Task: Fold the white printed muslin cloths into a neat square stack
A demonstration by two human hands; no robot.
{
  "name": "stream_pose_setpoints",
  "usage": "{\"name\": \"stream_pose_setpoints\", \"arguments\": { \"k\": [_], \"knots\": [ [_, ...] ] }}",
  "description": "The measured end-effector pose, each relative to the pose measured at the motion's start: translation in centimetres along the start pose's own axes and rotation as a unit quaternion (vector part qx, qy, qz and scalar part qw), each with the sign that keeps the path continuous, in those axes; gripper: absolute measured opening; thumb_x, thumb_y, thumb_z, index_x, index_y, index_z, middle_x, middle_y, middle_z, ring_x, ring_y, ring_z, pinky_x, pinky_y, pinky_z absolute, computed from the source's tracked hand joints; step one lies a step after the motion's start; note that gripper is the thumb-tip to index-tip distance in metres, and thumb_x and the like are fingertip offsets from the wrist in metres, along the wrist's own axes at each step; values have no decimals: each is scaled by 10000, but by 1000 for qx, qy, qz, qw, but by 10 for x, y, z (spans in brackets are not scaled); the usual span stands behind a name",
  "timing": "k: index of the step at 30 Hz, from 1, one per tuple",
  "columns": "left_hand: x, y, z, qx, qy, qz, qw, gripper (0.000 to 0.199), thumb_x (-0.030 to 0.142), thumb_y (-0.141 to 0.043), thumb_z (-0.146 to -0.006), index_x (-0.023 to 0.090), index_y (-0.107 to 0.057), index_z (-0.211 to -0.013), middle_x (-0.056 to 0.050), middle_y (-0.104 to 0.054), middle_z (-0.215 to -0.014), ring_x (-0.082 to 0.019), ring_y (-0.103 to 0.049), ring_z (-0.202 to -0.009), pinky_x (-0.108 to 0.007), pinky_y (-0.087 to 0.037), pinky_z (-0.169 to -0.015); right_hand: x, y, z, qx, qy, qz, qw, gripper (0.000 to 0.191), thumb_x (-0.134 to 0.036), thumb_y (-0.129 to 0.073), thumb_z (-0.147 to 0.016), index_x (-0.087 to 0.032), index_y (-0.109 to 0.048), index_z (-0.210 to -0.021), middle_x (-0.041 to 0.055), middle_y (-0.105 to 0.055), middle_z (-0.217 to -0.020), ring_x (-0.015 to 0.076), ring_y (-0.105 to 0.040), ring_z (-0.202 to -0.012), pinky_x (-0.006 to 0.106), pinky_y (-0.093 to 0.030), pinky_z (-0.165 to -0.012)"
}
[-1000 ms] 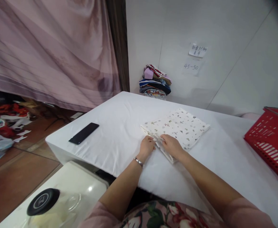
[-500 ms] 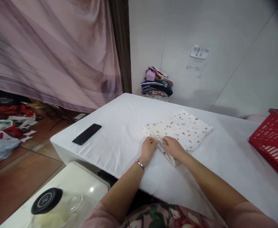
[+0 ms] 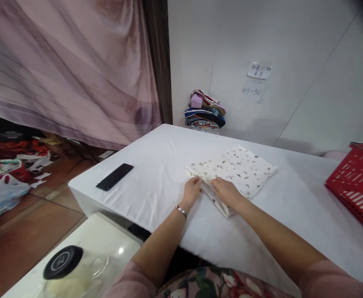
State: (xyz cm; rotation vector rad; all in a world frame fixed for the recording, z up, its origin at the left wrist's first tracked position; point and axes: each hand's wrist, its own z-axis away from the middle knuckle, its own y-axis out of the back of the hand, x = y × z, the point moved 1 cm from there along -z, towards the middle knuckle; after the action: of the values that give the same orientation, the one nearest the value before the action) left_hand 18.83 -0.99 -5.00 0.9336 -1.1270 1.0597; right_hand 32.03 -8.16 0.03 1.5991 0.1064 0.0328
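Observation:
A white cloth (image 3: 241, 167) with a small scattered print lies folded on the white-covered table (image 3: 156, 165). Its near edge shows several layers, and a folded flap slants toward me. My left hand (image 3: 192, 191), with a silver bracelet at the wrist, is closed on the layered edge near the cloth's left corner. Just to the right, my right hand (image 3: 226, 191) grips the same edge, fingers curled over it. The fingertips of both hands are partly hidden by the fabric and knuckles.
A black phone (image 3: 114, 176) lies on the table's left. On the right stands a red plastic basket (image 3: 355, 182). Folded fabrics are stacked in a pile (image 3: 204, 111) by the wall. A lidded clear jar (image 3: 72, 273) sits on a white surface at lower left.
Both hands stay at the cloth's near edge. My left hand has shifted very slightly up and left; the cloth lies almost the same.

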Motion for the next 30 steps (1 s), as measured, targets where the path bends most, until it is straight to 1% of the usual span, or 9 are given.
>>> {"name": "stream_pose_setpoints", "arguments": {
  "k": [3, 6, 9, 11, 17, 20, 22, 25, 30],
  "knots": [
    [8, 4, -15, 5, 31, 33, 999, 209, 254, -530, -792, 127, -589, -946, -52, -653, -797, -81, -568, -467, -182, -321, -394, -6, -3, 2, -17, 12, 13, 1000, 209, -121, -369, -856, -169, -548, -952, 64, -562, -935, 166, -547, -785, 253, -312, -601],
    [14, 8, -32, 18, 51, 58, 997, 122, 220, -528, -779, 128, -573, -846, -31, -623, -697, -85, -569, -466, -176, -277, -381, -16, -6, 7, -38, 18, 9, 999, 260, -91, -402, -817, -175, -545, -1017, 75, -558, -988, 176, -544, -812, 253, -325, -606],
    [16, 13, -47, 48, 66, 69, 994, 50, 188, -528, -766, 143, -540, -750, -11, -584, -615, -87, -557, -468, -180, -271, -391, -24, -8, 16, -40, 11, 12, 999, 441, -48, -417, -768, -182, -481, -1184, 92, -544, -1052, 199, -528, -867, 259, -338, -623],
    [17, 16, -55, 64, 76, 69, 993, 83, 171, -526, -755, 155, -508, -675, -2, -555, -565, -90, -545, -468, -186, -263, -394, -26, -9, 24, -36, 2, 16, 999, 537, -32, -413, -750, -186, -424, -1265, 100, -541, -1075, 215, -513, -901, 266, -344, -639],
    [16, 20, -72, 92, 108, 49, 989, 198, 216, -542, -753, 185, -440, -586, 23, -468, -482, -98, -503, -452, -200, -267, -414, -19, -14, 45, -59, -31, 19, 998, 666, -35, -394, -754, -176, -278, -1395, 128, -529, -1180, 241, -495, -965, 304, -363, -722],
    [16, 20, -77, 101, 123, 30, 987, 211, 254, -552, -755, 191, -443, -585, 17, -466, -475, -114, -510, -464, -210, -290, -432, -11, -12, 51, -62, -30, 28, 997, 682, -26, -390, -752, -156, -254, -1408, 132, -551, -1175, 243, -500, -984, 311, -369, -743],
    [15, 20, -79, 107, 123, 16, 987, 212, 254, -551, -753, 194, -439, -583, 14, -471, -477, -119, -513, -471, -213, -297, -440, -4, -10, 53, -47, -34, 40, 998, 673, -26, -394, -758, -141, -256, -1406, 138, -566, -1164, 242, -509, -980, 313, -373, -743],
    [13, 19, -81, 113, 109, -9, 987, 213, 247, -553, -745, 198, -435, -573, 15, -465, -471, -117, -504, -464, -213, -296, -439, 6, -10, 56, 12, -37, 65, 997, 608, -14, -373, -785, -125, -314, -1379, 142, -580, -1153, 236, -515, -975, 328, -375, -761],
    [11, 22, -80, 112, 77, -56, 989, 193, 241, -571, -712, 201, -459, -559, 5, -492, -464, -122, -523, -476, -210, -319, -452, 6, -31, 69, 46, 70, 51, 995, 494, -1, -367, -808, -151, -481, -1265, 123, -546, -1230, 233, -486, -1066, 350, -376, -820]
  ]
}}
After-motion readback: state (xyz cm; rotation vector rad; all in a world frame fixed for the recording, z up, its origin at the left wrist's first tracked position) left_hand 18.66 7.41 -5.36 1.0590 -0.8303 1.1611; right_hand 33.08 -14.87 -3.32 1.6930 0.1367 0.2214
